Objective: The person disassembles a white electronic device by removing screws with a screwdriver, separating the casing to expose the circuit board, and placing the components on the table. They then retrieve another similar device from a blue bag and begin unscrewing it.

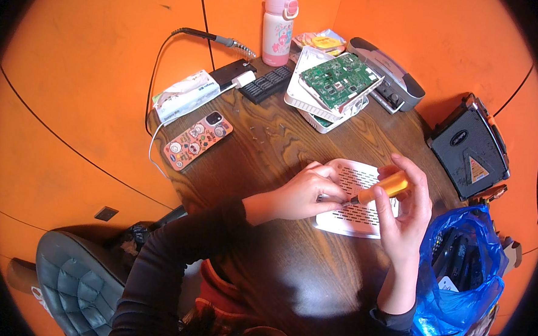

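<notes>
A white vented plastic cover (pixel 350 224) with rows of slots lies on the dark wooden table (pixel 269 168) in front of me. My left hand (pixel 304 193) is at the cover's left side, its fingers bent and gripping there; some fingertips are hidden. In my right hand (pixel 412 206) is a screwdriver (pixel 384 190) with a yellow-orange handle, held between thumb and fingers. The screwdriver slants down to the left, and its metal tip reaches the cover right beside my left fingertips. Whether the tip sits in a screw is too small to tell.
Behind the cover, a green circuit board (pixel 340 80) rests on stacked white casings (pixel 303 100). A phone (pixel 198 140), tissue pack (pixel 187 97), soldering iron (pixel 227 42) and pink bottle (pixel 278 31) stand farther back. On the right are a black case (pixel 468 148) and blue bag (pixel 456 311).
</notes>
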Motion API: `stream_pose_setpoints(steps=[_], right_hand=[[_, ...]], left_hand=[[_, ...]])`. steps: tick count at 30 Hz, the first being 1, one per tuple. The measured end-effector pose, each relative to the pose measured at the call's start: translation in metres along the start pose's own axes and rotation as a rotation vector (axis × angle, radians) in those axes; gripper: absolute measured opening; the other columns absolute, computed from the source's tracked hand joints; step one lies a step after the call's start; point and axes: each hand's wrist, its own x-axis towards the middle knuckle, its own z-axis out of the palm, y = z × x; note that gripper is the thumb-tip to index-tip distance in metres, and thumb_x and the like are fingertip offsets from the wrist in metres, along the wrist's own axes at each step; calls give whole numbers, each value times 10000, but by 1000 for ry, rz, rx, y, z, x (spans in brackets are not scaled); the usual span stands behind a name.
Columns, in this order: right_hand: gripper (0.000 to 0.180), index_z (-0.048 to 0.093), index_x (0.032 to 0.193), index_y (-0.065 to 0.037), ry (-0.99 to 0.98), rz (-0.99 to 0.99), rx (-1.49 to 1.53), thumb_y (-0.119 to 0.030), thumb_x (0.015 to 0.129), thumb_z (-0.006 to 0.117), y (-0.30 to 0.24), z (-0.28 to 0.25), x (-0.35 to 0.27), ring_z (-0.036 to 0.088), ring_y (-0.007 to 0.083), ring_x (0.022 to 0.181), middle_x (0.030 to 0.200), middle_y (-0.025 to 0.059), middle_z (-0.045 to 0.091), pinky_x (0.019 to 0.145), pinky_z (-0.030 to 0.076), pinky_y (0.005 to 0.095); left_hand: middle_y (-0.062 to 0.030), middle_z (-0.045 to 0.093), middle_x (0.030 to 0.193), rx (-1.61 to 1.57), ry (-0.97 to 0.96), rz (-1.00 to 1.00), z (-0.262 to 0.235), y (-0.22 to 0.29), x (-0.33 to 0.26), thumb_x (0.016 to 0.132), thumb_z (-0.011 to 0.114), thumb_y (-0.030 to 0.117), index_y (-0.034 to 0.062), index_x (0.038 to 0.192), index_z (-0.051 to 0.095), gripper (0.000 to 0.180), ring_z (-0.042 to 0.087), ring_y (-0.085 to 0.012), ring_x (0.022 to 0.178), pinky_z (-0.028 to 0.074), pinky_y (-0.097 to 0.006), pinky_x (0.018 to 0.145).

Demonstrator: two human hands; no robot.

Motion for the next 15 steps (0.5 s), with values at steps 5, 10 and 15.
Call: stream_pose_setpoints(steps=[5, 10, 15], right_hand=[[419, 483, 1174, -7, 93, 8, 28, 3, 777, 615, 3, 4, -1, 577, 168, 909, 1037, 113, 543, 702, 489, 265], [449, 455, 1200, -12, 129, 43, 115, 10, 779, 611, 3, 9, 1, 588, 172, 899, 1016, 124, 556, 710, 507, 263], [448, 457, 1207, -31, 130, -10, 115, -6, 786, 607, 7, 8, 3, 591, 171, 916, 1036, 126, 563, 743, 504, 271]], left_hand=[[-11, 585, 825, 9, 39, 42, 0, -2, 0, 686, 733, 188, 114, 856, 692, 190, 534, -154, 865, 361, -323, 809], [-5, 603, 859, 27, 1, 6, -1, -5, -1, 707, 718, 214, 122, 865, 691, 184, 532, -147, 883, 355, -319, 833], [-27, 608, 902, 83, -10, 30, 2, -6, 0, 709, 706, 200, 122, 867, 689, 177, 521, -191, 952, 332, -351, 862]])
